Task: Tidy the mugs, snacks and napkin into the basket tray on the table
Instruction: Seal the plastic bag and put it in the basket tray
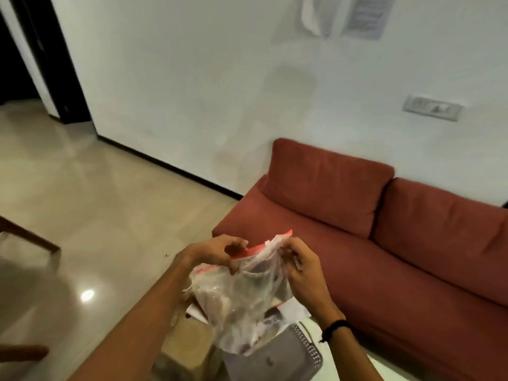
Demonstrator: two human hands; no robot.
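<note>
Both hands hold a clear plastic zip bag [242, 295] with a red strip along its mouth, raised in front of me. My left hand [217, 251] pinches the left side of the mouth, and my right hand [299, 268] pinches the right side. The bag hangs crumpled, with pale and brownish contents I cannot make out clearly. Below the bag sits a grey perforated basket tray [299, 353], partly hidden by the bag. White paper, perhaps a napkin [291, 307], lies just behind the basket. No mugs are visible.
A red sofa [384, 232] runs along the white wall on the right. A brown cardboard box [189, 350] stands left of the basket. A wooden table corner [30, 237] juts in at the left over the glossy beige floor. A dark doorway is at the top left.
</note>
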